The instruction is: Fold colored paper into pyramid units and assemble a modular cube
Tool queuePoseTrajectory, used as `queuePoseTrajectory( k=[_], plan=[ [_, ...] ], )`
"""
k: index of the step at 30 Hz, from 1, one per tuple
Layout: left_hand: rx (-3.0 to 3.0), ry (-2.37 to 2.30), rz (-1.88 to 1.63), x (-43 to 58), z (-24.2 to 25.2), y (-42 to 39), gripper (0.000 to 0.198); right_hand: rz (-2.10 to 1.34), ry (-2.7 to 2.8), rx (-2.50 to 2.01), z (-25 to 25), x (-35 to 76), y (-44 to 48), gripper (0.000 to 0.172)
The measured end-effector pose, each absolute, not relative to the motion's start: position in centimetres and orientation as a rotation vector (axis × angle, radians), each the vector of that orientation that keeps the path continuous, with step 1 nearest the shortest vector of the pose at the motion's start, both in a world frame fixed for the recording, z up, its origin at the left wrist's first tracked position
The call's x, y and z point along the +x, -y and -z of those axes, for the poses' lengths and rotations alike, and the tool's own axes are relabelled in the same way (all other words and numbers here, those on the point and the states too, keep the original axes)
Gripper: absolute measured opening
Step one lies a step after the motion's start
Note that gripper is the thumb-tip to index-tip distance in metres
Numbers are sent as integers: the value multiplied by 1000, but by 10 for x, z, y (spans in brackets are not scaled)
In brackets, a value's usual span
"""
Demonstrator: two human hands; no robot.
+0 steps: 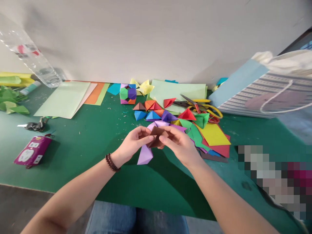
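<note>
**Paired Pinch Hold at Centre**

The brown folded paper piece (158, 132) is held in the air between the hands, above the green mat (97, 156). Its long axis runs roughly side to side, rising slightly toward the right. The left hand (131, 142) and the right hand (179, 144) are about equally near it. The left hand pinches the left end between curled fingers and thumb. The right hand pinches the right end, with its fingers over the top. Exact finger contact is partly hidden.

A lilac folded paper piece (145, 155) hangs below the left hand. Whether it joins the brown piece cannot be told.

Beyond the hands lies a pile of coloured folded paper pieces (168, 116), with scissors (195, 105) at its far side.

One container is in view: a striped paper bag (273, 97) lies at the right. A pale blue card (235, 83) stands at one end, and white material (262, 57) shows at the top, too blurred to name.
</note>
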State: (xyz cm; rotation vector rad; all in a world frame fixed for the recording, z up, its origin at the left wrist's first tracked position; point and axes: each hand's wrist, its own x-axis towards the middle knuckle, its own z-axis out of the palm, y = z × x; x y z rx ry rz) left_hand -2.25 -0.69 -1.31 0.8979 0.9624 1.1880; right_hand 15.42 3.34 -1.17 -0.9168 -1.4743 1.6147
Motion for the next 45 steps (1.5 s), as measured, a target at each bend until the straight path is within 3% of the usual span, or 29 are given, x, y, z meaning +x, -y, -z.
queuePoseTrajectory(
  k=[7,13,14,18,24,27,31,35,40,45],
  plan=[
    [1091,-1083,-1233,-23,21,7,11,-1470,1686,-933,13,154,-31,35],
    [843,-1141,-1486,-21,19,3,13,-872,2027,-893,15,154,-25,16],
    [796,-1144,-1527,-21,18,2,12,-826,2132,-841,15,154,-23,20],
    [615,-1155,-1586,-21,15,3,17,-642,2397,-706,17,150,-17,66],
    [753,-1173,-1465,-19,13,6,18,-366,2258,-683,25,152,-22,46],
    [866,-1269,-1460,-20,14,7,16,-434,2178,-764,21,156,-25,36],
    [928,-1323,-1469,-21,14,5,26,-909,1925,-914,13,155,-22,20],
    [1087,-1339,-1371,-17,15,6,19,-1302,1610,-992,15,150,-23,22],
    [1240,-1327,-1303,-11,15,10,19,-1369,1469,-1058,25,147,-30,34],
    [1154,-1257,-1264,-12,18,10,22,-1268,1535,-1108,29,150,-32,28]
  ],
)
